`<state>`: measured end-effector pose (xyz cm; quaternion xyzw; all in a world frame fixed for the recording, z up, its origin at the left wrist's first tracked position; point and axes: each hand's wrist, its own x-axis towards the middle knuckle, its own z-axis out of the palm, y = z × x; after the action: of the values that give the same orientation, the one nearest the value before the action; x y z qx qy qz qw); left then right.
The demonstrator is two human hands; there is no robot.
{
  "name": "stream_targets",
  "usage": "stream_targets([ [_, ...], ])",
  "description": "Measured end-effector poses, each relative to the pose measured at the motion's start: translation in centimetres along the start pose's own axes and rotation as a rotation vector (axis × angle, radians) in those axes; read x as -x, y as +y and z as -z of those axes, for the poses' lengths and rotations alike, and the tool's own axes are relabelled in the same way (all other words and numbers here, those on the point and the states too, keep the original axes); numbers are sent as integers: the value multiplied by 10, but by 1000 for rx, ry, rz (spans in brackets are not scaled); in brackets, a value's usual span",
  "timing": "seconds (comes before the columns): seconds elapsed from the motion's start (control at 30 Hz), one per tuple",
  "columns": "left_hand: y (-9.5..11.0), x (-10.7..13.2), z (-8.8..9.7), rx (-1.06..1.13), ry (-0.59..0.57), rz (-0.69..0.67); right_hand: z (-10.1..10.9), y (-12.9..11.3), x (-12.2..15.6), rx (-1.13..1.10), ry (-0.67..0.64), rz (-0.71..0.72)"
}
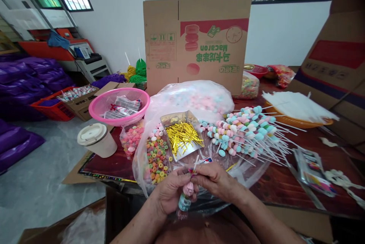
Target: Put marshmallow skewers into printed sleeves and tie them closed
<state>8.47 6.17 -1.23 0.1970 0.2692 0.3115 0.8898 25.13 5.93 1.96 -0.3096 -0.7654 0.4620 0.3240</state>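
Observation:
Low at the front of the table, my left hand [171,190] is closed around a wrapped candy skewer [186,197], tilted with its white stick pointing up. Pink and pale blue sweets show through its clear wrapper. My right hand [216,179] pinches the gathered neck of the wrapper by the stick; a small reddish bit shows there, partly hidden by the fingers. Just beyond my hands lie gold twist ties [184,135] in an opened pouch and coloured ring candies [157,158] on clear plastic. To the right is a heap of candy skewers [248,131].
A pink basket [94,112] with flat printed wrappers stands at the left, near a lidded white cup [108,143]. Behind rise a bag of marshmallows [194,97] and a cardboard box [162,50]. White sticks fill an orange basket [313,124]; printed wrappers [312,168] lie right.

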Motion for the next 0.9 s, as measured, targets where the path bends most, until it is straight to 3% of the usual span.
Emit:
stream_targets([
  [0.07, -1, -1, -2, 8, 46, -15, -7, 7, 1, 24, 55, -71],
  [0.17, -7, -6, -6, -23, 245, -134, -22, 19, 4, 190, 298, -172],
  [0.3, -13, -15, -12, -340, 498, -435, -26, 21, 7, 652, 415, -46],
  [0.33, -10, -16, -15, -431, 541, -456, -24, 18, 7, 775, 445, -1],
  [0.37, -6, -15, -18, -494, 554, -420, -21, 15, 7, 866, 481, 37],
  [0.43, 10, -8, -27, -503, 474, -246, -18, 8, 8, 908, 513, 94],
  [0.5, 33, 5, -37, -413, 314, -160, -19, 5, 8, 737, 454, 107],
  [0.53, 44, 13, -41, -377, 258, -226, -19, 5, 7, 580, 421, 64],
  [0.57, 53, 20, -44, -373, 238, -319, -19, 6, 6, 389, 414, -21],
  [0.63, 63, 31, -45, -492, 191, -353, -18, 8, 3, -35, 504, -268],
  [0.73, 48, 29, -40, -867, 193, -239, -20, 7, -2, -496, 628, -509],
  [0.8, 28, 20, -34, -1014, 221, -193, -27, 3, -4, -642, 552, -539],
  [0.9, 6, 7, -28, -976, 219, -175, -40, 1, -2, -900, 382, -559],
])
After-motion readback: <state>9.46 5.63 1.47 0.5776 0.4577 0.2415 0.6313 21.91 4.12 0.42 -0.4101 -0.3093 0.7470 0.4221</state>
